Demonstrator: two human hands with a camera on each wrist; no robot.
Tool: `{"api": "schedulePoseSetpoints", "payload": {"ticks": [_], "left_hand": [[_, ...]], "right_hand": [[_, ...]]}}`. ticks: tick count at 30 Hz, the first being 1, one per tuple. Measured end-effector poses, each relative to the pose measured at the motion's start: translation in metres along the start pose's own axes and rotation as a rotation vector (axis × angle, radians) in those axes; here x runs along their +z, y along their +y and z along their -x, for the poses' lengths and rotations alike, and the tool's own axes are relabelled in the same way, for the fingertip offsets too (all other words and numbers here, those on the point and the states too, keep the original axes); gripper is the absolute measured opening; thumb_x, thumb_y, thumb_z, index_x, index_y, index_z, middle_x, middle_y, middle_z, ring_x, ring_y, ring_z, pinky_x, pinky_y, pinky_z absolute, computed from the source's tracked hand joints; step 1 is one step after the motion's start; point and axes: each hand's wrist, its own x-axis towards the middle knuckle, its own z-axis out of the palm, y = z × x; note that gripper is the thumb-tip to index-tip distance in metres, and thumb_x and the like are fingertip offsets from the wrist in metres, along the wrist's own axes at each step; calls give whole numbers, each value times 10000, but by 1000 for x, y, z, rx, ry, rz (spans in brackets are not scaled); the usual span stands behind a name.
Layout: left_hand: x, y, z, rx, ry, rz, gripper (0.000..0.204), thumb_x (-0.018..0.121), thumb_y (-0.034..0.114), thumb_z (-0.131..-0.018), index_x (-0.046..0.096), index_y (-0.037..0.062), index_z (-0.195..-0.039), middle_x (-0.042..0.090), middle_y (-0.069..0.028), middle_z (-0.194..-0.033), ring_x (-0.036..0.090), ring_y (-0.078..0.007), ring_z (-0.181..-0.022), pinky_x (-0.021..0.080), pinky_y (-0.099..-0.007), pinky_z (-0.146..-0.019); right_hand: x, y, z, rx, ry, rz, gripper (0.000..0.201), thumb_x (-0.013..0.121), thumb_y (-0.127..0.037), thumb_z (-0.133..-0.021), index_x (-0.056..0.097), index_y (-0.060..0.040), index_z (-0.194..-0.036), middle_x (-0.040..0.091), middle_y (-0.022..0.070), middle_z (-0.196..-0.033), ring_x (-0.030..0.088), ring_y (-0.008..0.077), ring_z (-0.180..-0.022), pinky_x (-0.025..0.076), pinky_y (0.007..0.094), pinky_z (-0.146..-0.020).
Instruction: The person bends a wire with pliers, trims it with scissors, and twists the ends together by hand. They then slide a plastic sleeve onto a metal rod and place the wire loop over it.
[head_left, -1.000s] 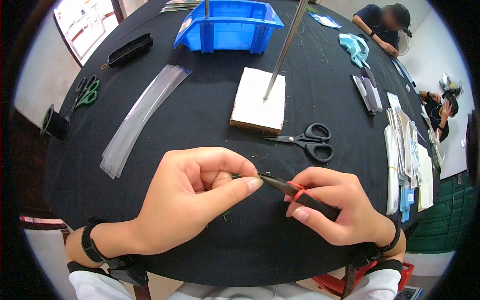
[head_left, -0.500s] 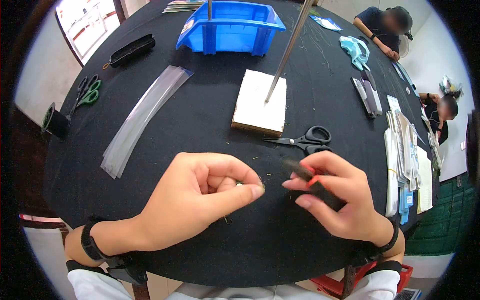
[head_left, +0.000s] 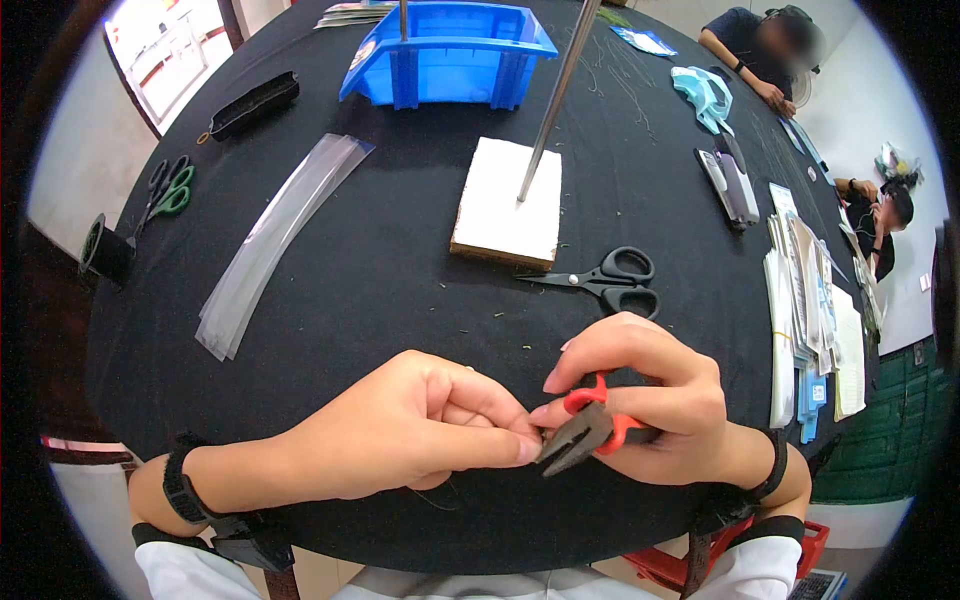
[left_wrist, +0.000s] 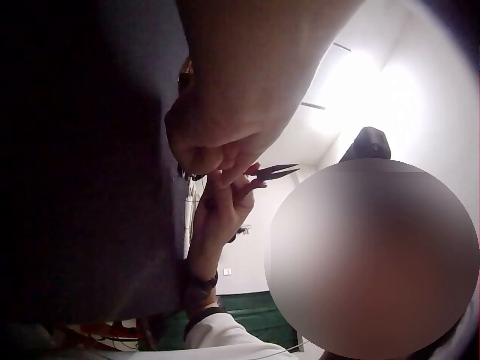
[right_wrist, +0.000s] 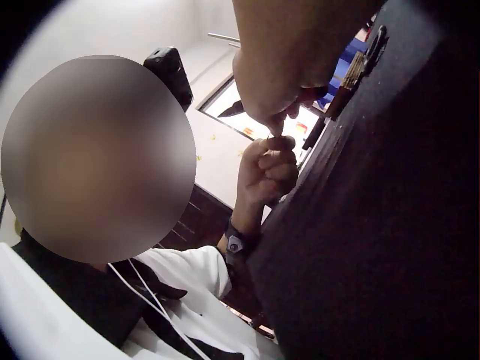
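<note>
My left hand [head_left: 430, 430] pinches a tiny dark thing between thumb and forefinger, mostly hidden by the fingertips; I cannot tell its kind. A thin strand [head_left: 440, 492] shows below that hand. In my right hand [head_left: 670, 405] are pliers [head_left: 582, 438] with dark pointed jaws and red-and-black handles, tilted down toward the left thumb. The right forefinger and the left fingertips meet beside the jaws. From the left wrist view, the pliers [left_wrist: 279, 172] have their jaws spread apart, with nothing between them. Black scissors [head_left: 605, 280] lie just beyond the right hand.
A white block [head_left: 508, 205] with a metal rod [head_left: 555, 105] stands ahead, the blue bin [head_left: 450, 60] behind it. Clear plastic strips [head_left: 280, 245] lie left, near green-handled scissors [head_left: 175, 192]. On the right are a stapler [head_left: 730, 185] and paper packets [head_left: 800, 300]. Two people sit beyond.
The pliers' tips left the left fingertips, swung up, then turned downward in the right hand. Both hands came nearer my body, and their fingertips now meet.
</note>
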Motion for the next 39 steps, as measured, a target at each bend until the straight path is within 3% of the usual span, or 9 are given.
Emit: {"api": "schedulePoseSetpoints", "payload": {"ticks": [5, 8, 15, 18, 24, 27, 33, 36, 39], "left_hand": [[4, 3, 1, -2, 91, 4, 177, 667, 70, -777, 630, -19, -925, 615, -14, -691, 404, -5, -450, 239, -167, -374], [4, 3, 1, 43, 134, 20, 180, 666, 60, -775, 624, -29, -925, 613, -22, -694, 398, -4, -448, 229, -174, -370], [4, 0, 0, 119, 168, -29, 161, 649, 54, -789, 616, -37, -917, 601, -31, -678, 394, -4, -448, 215, -182, -365], [5, -2, 0, 145, 192, -73, 138, 635, 62, -802, 614, -32, -901, 563, -7, -629, 381, -3, -442, 206, -188, -364], [8, 5, 3, 205, 361, 130, 148, 608, 115, -826, 614, -18, -891, 380, 64, -521, 268, -14, -414, 171, -194, -365], [6, 5, 3, 244, 387, 227, 158, 600, 125, -830, 615, -14, -903, 334, 73, -513, 242, -20, -417, 159, -194, -364], [5, 5, 5, 260, 376, 267, 156, 600, 119, -832, 614, -13, -914, 331, 74, -522, 251, -14, -428, 156, -195, -363], [5, 4, 4, 246, 370, 272, 160, 602, 117, -832, 614, -15, -922, 337, 71, -528, 252, -14, -430, 155, -194, -363], [5, 3, 4, 259, 370, 277, 169, 605, 116, -831, 613, -19, -932, 339, 70, -532, 251, -14, -430, 157, -192, -363]], "right_hand": [[-1, -4, 0, 49, 25, 37, 158, 737, -42, -591, 651, -48, -723, 594, 110, -895, 591, 211, -775, 452, 311, -654], [-4, -3, 0, 41, 10, 62, 217, 691, 0, -561, 586, 18, -750, 561, 137, -904, 575, 272, -786, 468, 339, -671], [-3, -6, -2, 30, 12, 113, 167, 704, 5, -575, 611, -17, -712, 578, 122, -894, 578, 228, -783, 450, 319, -671], [-3, -7, -3, 39, 4, 139, 168, 697, 11, -592, 607, -9, -732, 574, 127, -908, 576, 236, -797, 452, 318, -677], [-1, -13, -2, 185, -9, 343, 193, 633, 52, -658, 570, 42, -840, 510, 185, -1053, 530, 299, -941, 464, 346, -769], [2, -10, 0, 195, 9, 477, 221, 690, -53, -648, 582, 28, -823, 526, 150, -1011, 528, 318, -938, 425, 398, -800], [4, -10, 0, 206, -10, 525, 254, 695, -59, -606, 585, 25, -818, 523, 138, -989, 519, 312, -927, 417, 407, -787], [3, -14, -3, 181, -23, 579, 201, 679, 27, -595, 585, 35, -773, 529, 155, -982, 529, 295, -882, 457, 348, -737], [2, -16, -3, 149, -21, 622, 192, 690, 13, -579, 589, 25, -742, 532, 140, -936, 525, 281, -839, 436, 337, -700]]}}
